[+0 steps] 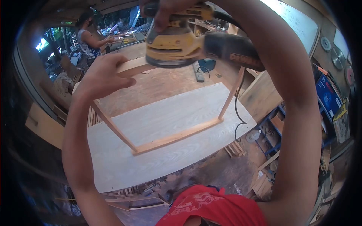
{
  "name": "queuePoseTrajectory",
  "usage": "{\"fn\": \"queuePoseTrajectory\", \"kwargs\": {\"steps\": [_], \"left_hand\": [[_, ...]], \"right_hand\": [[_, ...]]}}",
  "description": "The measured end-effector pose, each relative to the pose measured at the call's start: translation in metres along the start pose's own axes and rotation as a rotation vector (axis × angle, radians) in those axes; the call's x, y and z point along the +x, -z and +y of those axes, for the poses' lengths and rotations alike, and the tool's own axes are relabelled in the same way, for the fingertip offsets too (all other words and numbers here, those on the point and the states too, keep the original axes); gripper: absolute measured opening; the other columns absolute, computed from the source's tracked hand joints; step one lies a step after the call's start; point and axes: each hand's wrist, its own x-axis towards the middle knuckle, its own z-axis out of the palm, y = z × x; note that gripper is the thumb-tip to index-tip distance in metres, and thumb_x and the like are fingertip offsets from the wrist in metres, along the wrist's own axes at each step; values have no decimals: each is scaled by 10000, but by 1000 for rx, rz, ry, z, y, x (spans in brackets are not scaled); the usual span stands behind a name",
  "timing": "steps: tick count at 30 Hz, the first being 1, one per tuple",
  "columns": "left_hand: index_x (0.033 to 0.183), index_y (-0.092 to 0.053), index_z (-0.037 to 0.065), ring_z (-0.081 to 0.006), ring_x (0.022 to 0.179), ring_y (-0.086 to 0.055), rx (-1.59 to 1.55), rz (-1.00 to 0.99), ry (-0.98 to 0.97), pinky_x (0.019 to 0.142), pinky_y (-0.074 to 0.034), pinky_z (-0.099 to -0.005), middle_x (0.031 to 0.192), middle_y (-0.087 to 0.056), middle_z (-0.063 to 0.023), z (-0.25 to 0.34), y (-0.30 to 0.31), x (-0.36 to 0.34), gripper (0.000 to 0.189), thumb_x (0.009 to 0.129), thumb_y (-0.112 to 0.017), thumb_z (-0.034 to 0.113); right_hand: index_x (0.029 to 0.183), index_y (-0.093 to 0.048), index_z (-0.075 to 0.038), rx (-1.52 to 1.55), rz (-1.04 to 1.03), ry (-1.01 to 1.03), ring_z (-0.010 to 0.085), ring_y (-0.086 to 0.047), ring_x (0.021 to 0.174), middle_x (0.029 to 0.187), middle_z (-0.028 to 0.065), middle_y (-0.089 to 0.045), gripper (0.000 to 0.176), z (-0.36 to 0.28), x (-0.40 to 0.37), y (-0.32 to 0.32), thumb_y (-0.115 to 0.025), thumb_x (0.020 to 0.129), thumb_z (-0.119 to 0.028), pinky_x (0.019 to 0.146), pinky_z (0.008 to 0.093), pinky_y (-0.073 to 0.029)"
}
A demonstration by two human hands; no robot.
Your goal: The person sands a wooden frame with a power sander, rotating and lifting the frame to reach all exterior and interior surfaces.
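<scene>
My left hand (pixel 102 77) is closed around the upper rail of a wooden frame (pixel 177 135), thumb below and fingers over it. The frame stands upright on a pale plywood sheet (pixel 113 165), its lower rail resting on the board. My right hand (pixel 167 11), partly cut off by the top edge, grips a yellow and black orbital sander (pixel 173 47). The sander's round pad lies at the upper rail, just right of my left hand; whether it touches is hard to tell. A black dust bag (pixel 233 51) sticks out from the sander's right side.
A black cord (pixel 236 109) hangs down onto the plywood's right side. Behind stand a power strip (pixel 198 71) and a blue-green box (pixel 206 64). Another person (pixel 90 39) works at the far left. Shelves (pixel 273 130) and saw blades (pixel 338 58) line the right.
</scene>
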Motion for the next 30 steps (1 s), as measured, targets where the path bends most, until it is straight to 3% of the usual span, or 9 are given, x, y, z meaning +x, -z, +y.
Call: {"fn": "queuePoseTrajectory", "kwargs": {"steps": [2,3,10,15,18,21,22,26,30], "left_hand": [[1152,-752,-28,-309,1006,-722,191,-38,137,902,-562,-415,1075,-752,-205,-3,3,-2,521,756,-865,292],[1050,-745,-29,-255,740,-736,293,123,20,737,-560,-378,876,-749,-179,-19,-6,-4,400,741,-867,196],[1030,-746,-13,-302,814,-745,226,57,2,771,-560,-396,856,-749,-183,-10,3,-13,347,753,-840,174],[1062,-763,64,-360,909,-722,306,277,-22,842,-555,-461,993,-758,-148,-36,-5,-36,317,783,-811,205],[1129,-760,59,-340,908,-729,388,415,-130,828,-563,-430,1043,-756,-141,-55,-6,-54,350,797,-813,159],[1288,-699,10,-198,956,-728,26,540,-189,805,-584,-314,1064,-753,-138,-85,-12,-68,490,819,-838,13],[1288,-699,10,-198,956,-728,35,539,-167,805,-584,-314,1064,-753,-138,-92,-22,-71,490,819,-838,13],[1426,-561,15,-176,942,-719,-760,862,-139,833,-603,-291,1235,-699,-126,-104,-74,-75,524,951,-779,56],[1294,-627,51,-81,761,-617,-904,768,173,696,-515,-244,922,-661,-16,-100,-130,-90,310,1028,-704,191]], "right_hand": [[1512,-539,-70,-68,-49,54,334,-648,1251,1413,203,-642,963,2,-9,4,-859,680,-436,1048,416,-516],[1526,-523,-75,-53,-36,41,332,-645,1260,1417,204,-640,978,8,-14,3,-864,679,-427,1058,415,-513],[1581,-465,-99,-4,-2,-314,325,-553,1378,1522,208,-556,1048,123,-43,-32,-890,662,-371,1137,408,-447],[1563,-501,-128,178,-8,-552,308,-685,1162,1348,182,-686,1019,166,-85,-43,-900,649,-339,978,384,-554],[1546,-526,-138,323,-33,-575,289,-716,1067,1276,172,-720,982,126,-112,-24,-893,655,-329,908,365,-582],[1524,-552,-140,206,13,-601,272,-713,1085,1282,171,-718,954,138,-97,-32,-895,654,-327,925,362,-573],[1524,-552,-140,211,6,-578,272,-713,1085,1282,171,-718,954,132,-94,-32,-895,654,-327,925,362,-573],[1479,-594,-134,27,60,-435,255,-715,1084,1248,167,-732,898,107,-68,-27,-897,666,-365,961,364,-553],[1403,-636,-119,160,-35,-207,265,-710,1069,1200,148,-741,810,37,-51,-9,-886,678,-382,949,371,-550]]}}
